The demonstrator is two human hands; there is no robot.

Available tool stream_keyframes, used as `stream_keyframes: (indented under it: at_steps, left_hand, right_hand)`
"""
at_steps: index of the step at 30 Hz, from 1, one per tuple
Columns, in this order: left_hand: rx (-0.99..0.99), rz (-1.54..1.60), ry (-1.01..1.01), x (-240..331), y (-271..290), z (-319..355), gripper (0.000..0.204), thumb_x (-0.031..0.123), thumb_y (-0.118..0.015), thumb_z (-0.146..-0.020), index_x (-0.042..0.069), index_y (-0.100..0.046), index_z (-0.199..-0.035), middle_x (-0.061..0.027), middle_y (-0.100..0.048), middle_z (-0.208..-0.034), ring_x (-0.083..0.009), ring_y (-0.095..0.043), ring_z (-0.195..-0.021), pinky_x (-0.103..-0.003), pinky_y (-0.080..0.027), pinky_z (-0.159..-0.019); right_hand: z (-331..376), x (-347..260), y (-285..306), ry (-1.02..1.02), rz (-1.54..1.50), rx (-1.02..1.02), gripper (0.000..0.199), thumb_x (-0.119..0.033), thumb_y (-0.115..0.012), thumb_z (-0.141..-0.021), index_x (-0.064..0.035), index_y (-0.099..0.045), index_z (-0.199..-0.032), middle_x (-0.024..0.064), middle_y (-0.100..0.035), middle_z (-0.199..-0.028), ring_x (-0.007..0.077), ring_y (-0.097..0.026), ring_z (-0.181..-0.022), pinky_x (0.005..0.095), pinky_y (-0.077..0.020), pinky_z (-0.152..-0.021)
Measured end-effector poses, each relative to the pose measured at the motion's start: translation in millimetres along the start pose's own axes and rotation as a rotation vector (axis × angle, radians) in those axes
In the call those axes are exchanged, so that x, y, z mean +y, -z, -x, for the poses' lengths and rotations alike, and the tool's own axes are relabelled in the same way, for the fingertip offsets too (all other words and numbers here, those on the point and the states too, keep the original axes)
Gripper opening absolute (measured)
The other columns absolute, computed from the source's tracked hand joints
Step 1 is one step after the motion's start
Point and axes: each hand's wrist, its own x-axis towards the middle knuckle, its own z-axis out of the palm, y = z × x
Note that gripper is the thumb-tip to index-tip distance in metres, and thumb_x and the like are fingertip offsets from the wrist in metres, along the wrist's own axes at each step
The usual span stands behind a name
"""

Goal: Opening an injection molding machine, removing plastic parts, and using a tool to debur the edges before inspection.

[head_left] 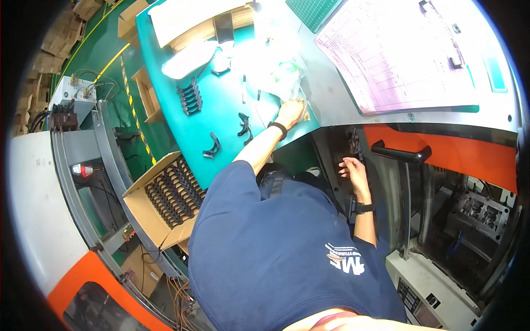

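My left hand reaches over the front right part of the green table, its fingers bunched at a small heap of gold-coloured metal pieces beside a clear plastic bag. What the fingertips hold is hidden. My right hand hangs in the air near the orange machine door, fingers loosely bent and apart, with nothing visible in it. Left of my left arm lie black curved plastic parts: one bracket, a pair nearer the arm, and a row of several further back.
An open cardboard box with rows of black parts stands left of the table. A black door handle juts out at right, above a metal mould. Papers lie on the machine's top; a control panel sits low right.
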Motion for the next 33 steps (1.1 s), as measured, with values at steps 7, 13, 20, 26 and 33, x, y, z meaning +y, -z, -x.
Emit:
stream_keyframes:
  at_steps: [7,13,20,26,33]
  left_hand:
    - [0.272,0.286,0.077,8.9,11.1,17.7,0.017,0.010,-0.051,-0.086,-0.002,-0.063,-0.089,-0.0210,-0.065,-0.087,-0.0362,-0.065,-0.085,-0.042,-0.052,-0.077]
    - [0.439,0.470,-0.003,20.1,48.7,37.5,0.018,0.010,-0.056,-0.087,-0.002,-0.066,-0.096,-0.0188,-0.065,-0.087,-0.0341,-0.064,-0.083,-0.041,-0.051,-0.076]
    - [0.294,0.593,-0.176,79.6,113.6,56.7,0.018,0.016,-0.067,-0.084,0.003,-0.070,-0.095,-0.0133,-0.069,-0.090,-0.0290,-0.067,-0.083,-0.036,-0.052,-0.072]
    - [0.279,0.455,-0.418,113.1,148.7,59.0,0.015,0.015,-0.067,-0.083,0.005,-0.070,-0.094,-0.0112,-0.068,-0.092,-0.0269,-0.065,-0.087,-0.036,-0.051,-0.076]
    - [0.197,0.479,0.122,23.7,55.3,23.6,0.017,0.011,-0.059,-0.083,0.000,-0.068,-0.093,-0.0202,-0.066,-0.088,-0.0393,-0.064,-0.081,-0.044,-0.051,-0.073]
  right_hand:
    - [-3.8,-16.3,-10.2,0.042,-0.015,-0.065,0.022,-0.018,-0.053,-0.097,-0.0007,-0.062,-0.108,0.0076,-0.067,-0.089,0.0108,-0.062,-0.068,0.0227,-0.0495,-0.060]
    - [-15.0,-34.2,-32.3,0.054,-0.099,-0.175,0.021,-0.018,-0.054,-0.097,-0.0016,-0.063,-0.106,0.0080,-0.068,-0.090,0.0111,-0.062,-0.068,0.0226,-0.0499,-0.060]
    - [-32.2,-77.5,-81.9,-0.242,-0.764,-0.375,0.037,-0.032,-0.047,-0.100,0.0021,-0.056,-0.112,0.0146,-0.066,-0.105,0.0262,-0.065,-0.093,0.0372,-0.0545,-0.083]
    - [-57.5,-55.9,-96.3,-0.141,-1.153,-0.547,0.037,-0.032,-0.043,-0.100,0.0011,-0.057,-0.111,0.0135,-0.065,-0.107,0.0243,-0.064,-0.096,0.0399,-0.0511,-0.091]
    - [-36.8,-49.5,-71.2,-0.198,-1.083,-0.365,0.042,-0.028,-0.046,-0.097,0.0109,-0.058,-0.109,0.0260,-0.063,-0.110,0.0338,-0.064,-0.104,0.0434,-0.0501,-0.096]
